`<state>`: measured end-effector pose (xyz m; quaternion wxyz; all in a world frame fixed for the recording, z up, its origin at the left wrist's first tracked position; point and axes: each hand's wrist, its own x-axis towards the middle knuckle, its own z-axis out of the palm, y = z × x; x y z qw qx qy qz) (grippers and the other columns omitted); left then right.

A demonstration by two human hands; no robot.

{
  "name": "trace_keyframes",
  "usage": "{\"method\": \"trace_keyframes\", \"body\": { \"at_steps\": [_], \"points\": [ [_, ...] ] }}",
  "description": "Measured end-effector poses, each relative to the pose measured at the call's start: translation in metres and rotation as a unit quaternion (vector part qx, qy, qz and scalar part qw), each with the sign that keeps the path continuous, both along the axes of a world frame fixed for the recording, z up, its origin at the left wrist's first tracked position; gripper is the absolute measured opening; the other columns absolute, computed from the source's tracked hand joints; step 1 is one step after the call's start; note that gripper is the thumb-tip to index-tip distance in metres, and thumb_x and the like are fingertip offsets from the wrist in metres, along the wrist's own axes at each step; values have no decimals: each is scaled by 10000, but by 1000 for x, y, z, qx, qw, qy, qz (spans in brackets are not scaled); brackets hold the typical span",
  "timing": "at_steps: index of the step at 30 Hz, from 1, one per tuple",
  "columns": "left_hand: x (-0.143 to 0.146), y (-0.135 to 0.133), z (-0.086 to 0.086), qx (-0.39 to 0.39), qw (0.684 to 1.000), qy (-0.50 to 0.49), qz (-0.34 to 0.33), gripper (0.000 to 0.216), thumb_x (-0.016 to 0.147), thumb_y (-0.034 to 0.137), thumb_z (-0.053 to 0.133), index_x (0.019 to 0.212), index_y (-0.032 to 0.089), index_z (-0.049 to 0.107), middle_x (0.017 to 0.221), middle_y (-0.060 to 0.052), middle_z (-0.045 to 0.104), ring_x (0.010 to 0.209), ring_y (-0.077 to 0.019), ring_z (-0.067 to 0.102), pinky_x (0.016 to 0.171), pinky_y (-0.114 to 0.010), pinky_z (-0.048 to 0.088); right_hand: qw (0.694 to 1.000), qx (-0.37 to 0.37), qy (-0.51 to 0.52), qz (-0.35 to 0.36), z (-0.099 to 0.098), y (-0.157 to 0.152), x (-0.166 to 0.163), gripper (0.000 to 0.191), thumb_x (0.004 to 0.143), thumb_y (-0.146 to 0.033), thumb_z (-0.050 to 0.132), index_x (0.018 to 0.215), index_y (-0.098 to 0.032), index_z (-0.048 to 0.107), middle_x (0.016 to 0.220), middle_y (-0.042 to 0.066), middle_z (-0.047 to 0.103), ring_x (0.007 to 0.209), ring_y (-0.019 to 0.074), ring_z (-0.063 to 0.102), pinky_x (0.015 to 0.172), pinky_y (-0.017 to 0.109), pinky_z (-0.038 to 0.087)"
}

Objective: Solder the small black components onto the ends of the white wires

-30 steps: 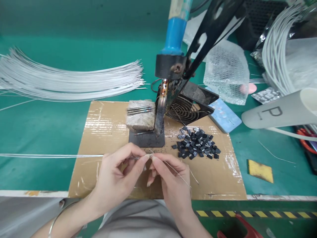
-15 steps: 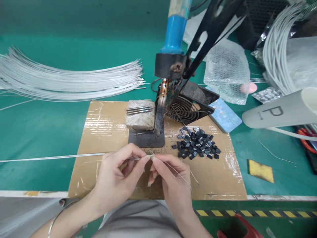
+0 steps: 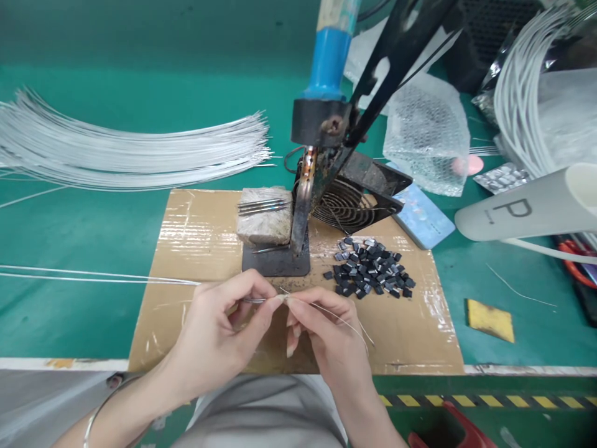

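My left hand (image 3: pixel 224 330) pinches white wires (image 3: pixel 172 280) between thumb and forefinger; they trail off to the left. Close against it, my right hand (image 3: pixel 329 333) is closed on a thin wire (image 3: pixel 342 321), whose loose lengths stick out to the right across its fingers. The fingertips of both hands nearly meet where the wires come together, and they cover that spot. Both hands are above a brown cardboard sheet (image 3: pixel 186 230). Just beyond stands a soldering iron (image 3: pixel 303 205), held tip-down over a dark metal plate (image 3: pixel 275 264).
A pale block (image 3: pixel 263 227) carries several thin metal rods. Small black pieces (image 3: pixel 375 267) lie piled on the right, before a black fan (image 3: pixel 354 199). A white wire bundle (image 3: pixel 140 155) rests back left. Farther right are a yellow sponge (image 3: pixel 489 320) and a white tube (image 3: pixel 517 208).
The trailing white wires have swung away from me and spread apart at the left. My right hand has turned slightly and moved a little right. Both hands keep their pinch.
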<state>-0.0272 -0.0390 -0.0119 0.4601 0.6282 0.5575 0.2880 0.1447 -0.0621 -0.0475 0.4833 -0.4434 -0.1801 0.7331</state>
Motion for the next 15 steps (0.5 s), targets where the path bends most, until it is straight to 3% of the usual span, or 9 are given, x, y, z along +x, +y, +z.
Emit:
{"method": "trace_keyframes", "body": {
  "at_steps": [8,15],
  "points": [
    [4,3,7,-44,998,-12,32,211,956,306,656,773,202,670,580,16,647,475,-114,514,439,-219,342,999,34,10,5,-5,-3,0,118,884,-372,913,903,-257,903,666,-18,770,480,111,707,477,188,631],
    [7,-3,-1,4,999,-23,41,195,986,293,667,812,206,685,615,14,686,501,-116,570,456,-217,382,997,12,-9,-77,6,-2,-12,198,809,-405,957,815,-218,892,598,-15,732,411,106,639,400,195,598]
  ]
}}
